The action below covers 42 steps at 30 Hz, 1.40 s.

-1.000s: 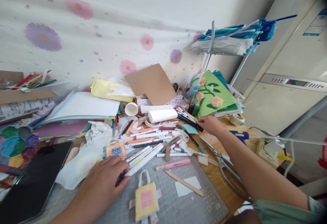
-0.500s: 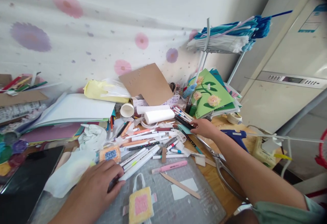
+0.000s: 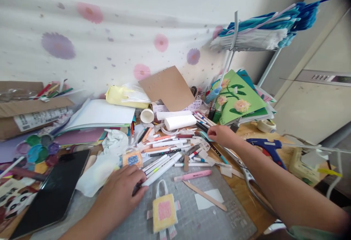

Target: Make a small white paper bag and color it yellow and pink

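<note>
Several markers (image 3: 163, 167), mostly white, are bunched in my left hand (image 3: 122, 185), whose fingers wrap round their near ends over the grey cutting mat (image 3: 203, 221). Farther right, my right hand (image 3: 221, 134) is at the edge of the pen pile, beside a dark pen with a teal end (image 3: 219, 153); its fingers are curled and what they hold, if anything, is hidden. Scissors (image 3: 246, 176) lie under my right forearm. Nearer me on the mat are a small yellow and pink square piece (image 3: 165, 212), a pink marker (image 3: 193, 175) and a wooden stick (image 3: 204, 195).
A black phone (image 3: 55, 192) and paint pots (image 3: 38, 150) are at the left, below a cardboard box (image 3: 35, 114). A blue glue gun (image 3: 267, 148) lies right. Behind stand brown card (image 3: 168, 88) and a green flower picture (image 3: 238, 97).
The view has shifted left, so things appear farther right. My left hand still grips the markers. The black pen by my right hand's fingers no longer shows in them.
</note>
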Tool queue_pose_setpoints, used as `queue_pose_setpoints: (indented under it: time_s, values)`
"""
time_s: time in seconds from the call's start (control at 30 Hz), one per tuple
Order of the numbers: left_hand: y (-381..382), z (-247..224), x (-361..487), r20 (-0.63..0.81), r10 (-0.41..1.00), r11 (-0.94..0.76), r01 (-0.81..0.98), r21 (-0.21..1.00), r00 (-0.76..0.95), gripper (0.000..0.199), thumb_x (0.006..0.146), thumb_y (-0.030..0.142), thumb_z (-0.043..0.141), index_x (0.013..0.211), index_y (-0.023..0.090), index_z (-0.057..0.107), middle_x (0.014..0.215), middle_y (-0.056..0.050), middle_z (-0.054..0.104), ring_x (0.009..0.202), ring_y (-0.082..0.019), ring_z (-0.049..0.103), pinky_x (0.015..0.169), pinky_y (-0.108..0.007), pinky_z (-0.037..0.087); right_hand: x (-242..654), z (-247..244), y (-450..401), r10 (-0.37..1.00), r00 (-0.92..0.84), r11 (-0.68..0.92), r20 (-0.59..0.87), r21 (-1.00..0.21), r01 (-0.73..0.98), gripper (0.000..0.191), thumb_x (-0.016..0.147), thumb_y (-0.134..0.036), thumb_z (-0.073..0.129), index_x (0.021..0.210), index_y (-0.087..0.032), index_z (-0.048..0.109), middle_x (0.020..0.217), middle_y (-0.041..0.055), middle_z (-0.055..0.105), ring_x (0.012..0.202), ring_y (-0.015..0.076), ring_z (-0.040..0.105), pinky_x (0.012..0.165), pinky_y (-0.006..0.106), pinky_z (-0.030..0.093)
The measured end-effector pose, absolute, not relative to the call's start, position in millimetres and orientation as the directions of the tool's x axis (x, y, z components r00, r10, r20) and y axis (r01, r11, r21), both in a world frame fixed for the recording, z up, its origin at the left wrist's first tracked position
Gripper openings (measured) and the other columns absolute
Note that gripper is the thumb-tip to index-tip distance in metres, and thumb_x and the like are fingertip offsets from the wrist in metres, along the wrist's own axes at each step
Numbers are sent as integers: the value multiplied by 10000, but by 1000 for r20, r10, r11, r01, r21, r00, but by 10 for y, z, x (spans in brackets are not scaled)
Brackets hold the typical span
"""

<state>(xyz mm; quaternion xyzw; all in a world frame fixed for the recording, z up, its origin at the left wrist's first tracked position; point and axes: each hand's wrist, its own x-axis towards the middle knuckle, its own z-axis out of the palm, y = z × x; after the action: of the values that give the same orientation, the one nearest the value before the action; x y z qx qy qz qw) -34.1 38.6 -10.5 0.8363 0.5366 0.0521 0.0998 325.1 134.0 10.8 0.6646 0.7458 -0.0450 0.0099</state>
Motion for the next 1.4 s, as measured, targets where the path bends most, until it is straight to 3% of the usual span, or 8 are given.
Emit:
queue_pose_setpoints:
  time_s: [0.43, 0.9, 1.03, 1.2, 1.3, 1.4]
  values:
    - [370, -142, -346, 2, 918, -383, 886, 262, 396, 102, 809, 241, 512, 780, 220, 608, 867, -24, 614, 869, -226, 551, 738, -355, 369, 3320, 60, 1447, 989, -88, 92, -122, 28, 995, 254, 923, -306, 549, 1131, -167, 596, 1141, 73, 617, 938, 203, 626, 797, 395, 532]
    - [379, -140, -345, 35, 902, -427, 874, 234, 431, 142, 846, 282, 492, 828, 210, 613, 902, -39, 623, 898, -243, 557, 772, -381, 392, 3225, -55, 1217, 986, -103, 109, -134, 34, 993, 288, 915, -297, 562, 1171, -167, 572, 1177, 85, 598, 977, 214, 616, 816, 419, 525]
    - [372, -146, -344, 52, 899, -433, 870, 236, 434, 141, 841, 286, 500, 835, 208, 617, 902, -40, 625, 900, -247, 559, 771, -388, 400, 3205, -58, 1176, 994, -89, 89, -67, -11, 996, 283, 914, -297, 565, 1163, -162, 575, 1156, 82, 607, 952, 207, 624, 797, 407, 532]
    - [370, -164, -347, 90, 895, -445, 856, 262, 437, 164, 851, 301, 491, 860, 206, 625, 926, -48, 632, 924, -253, 562, 792, -400, 407, 3231, 103, 1061, 992, -28, 44, 126, -122, 992, 263, 919, -306, 555, 1135, -158, 583, 1100, 73, 623, 896, 190, 632, 767, 387, 536]
    - [373, -168, -344, 116, 892, -451, 850, 273, 436, 175, 860, 294, 479, 869, 203, 628, 935, -52, 635, 931, -253, 564, 803, -402, 409, 3291, 189, 964, 976, -7, 53, 218, -207, 977, 279, 924, -282, 540, 1170, -152, 550, 1010, 53, 641, 838, 168, 633, 745, 348, 531]
    - [375, -177, -345, 130, 888, -459, 844, 278, 440, 178, 864, 299, 475, 872, 208, 628, 940, -51, 635, 931, -253, 567, 800, -401, 412, 3358, 176, 880, 978, -5, 64, 208, -277, 959, 250, 912, -247, 545, 1140, -146, 560, 861, 14, 654, 746, 139, 630, 682, 282, 523]
